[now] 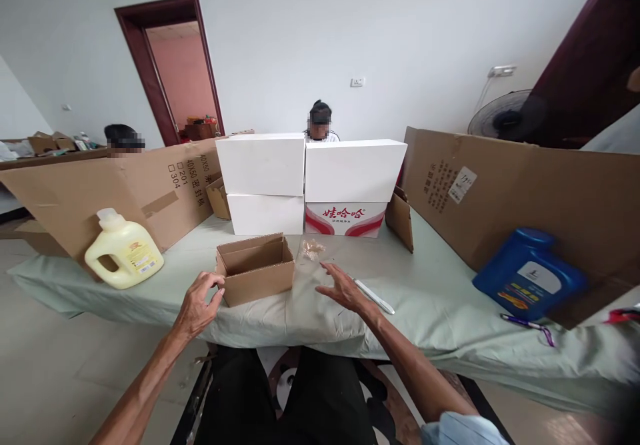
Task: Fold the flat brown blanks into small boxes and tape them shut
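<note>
A small open-topped brown cardboard box [257, 286] stands on the cloth-covered table in front of me. My left hand [201, 304] is at the box's left end, thumb and fingers curved but apart, gripping nothing; whether its fingertips touch the cardboard I cannot tell. Over the cloth to the right of the box is my right hand [343, 288], open with the fingers spread and holding nothing. Just beside it lies a slim white tool [374, 296], its kind unclear. Behind the box rests a small crumpled piece of clear tan plastic [313, 250].
White boxes [261, 165] are stacked at the back. A yellow detergent jug [125, 255] stands left, a blue bottle [530, 275] leans right, near a pen [523, 322]. Large cardboard panels [525, 192] flank the table [240, 328]. A person [320, 120] sits beyond.
</note>
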A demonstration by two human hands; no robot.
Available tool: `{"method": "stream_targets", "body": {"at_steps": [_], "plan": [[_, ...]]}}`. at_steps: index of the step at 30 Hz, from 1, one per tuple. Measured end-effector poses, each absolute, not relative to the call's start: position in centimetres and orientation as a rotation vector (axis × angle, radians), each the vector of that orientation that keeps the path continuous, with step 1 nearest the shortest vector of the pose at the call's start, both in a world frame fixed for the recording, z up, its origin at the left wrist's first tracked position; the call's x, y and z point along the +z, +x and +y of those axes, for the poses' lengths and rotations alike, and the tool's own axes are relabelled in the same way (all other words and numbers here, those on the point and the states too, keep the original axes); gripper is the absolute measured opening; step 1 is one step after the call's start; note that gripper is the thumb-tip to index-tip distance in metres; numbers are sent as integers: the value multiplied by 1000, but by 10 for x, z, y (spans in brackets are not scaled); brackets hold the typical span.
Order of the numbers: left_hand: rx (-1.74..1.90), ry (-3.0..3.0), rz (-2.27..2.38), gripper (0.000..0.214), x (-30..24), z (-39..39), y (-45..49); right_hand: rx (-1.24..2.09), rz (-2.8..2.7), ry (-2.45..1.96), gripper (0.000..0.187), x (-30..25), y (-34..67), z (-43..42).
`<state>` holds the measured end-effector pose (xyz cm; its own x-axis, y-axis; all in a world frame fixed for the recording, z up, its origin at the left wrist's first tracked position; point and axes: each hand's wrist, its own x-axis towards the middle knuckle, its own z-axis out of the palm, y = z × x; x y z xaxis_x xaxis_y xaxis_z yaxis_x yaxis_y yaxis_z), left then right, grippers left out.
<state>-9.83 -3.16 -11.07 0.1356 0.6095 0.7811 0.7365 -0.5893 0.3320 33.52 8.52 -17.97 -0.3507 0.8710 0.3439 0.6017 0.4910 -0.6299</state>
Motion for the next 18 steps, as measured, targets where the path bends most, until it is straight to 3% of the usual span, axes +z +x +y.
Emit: {"method": "stream_targets", "body": {"at_steps": [4, 6, 9, 12, 15, 18], "plan": [[-1461, -2314, -1351, 12, -111, -38, -81, 719, -2111, -1068, 118, -178, 302, 93], [-1455, -2367, -1347, 13, -111, -46, -71, 791, -2105, -1001, 128, -174, 296, 87], [-1494, -2423, -1341, 15, -115, -59, -58, 895, -2095, -887, 123, -168, 297, 69], [-1612, -2433, -1347, 14, -122, -71, -50, 992, -2050, -817, 106, -163, 300, 47], [-1737, -2380, -1393, 34, -130, -76, -50, 1006, -2024, -806, 99, -160, 302, 33], [-1850, -2303, -1501, 56, -141, -71, -60, 957, -2045, -818, 106, -160, 302, 33]]}}
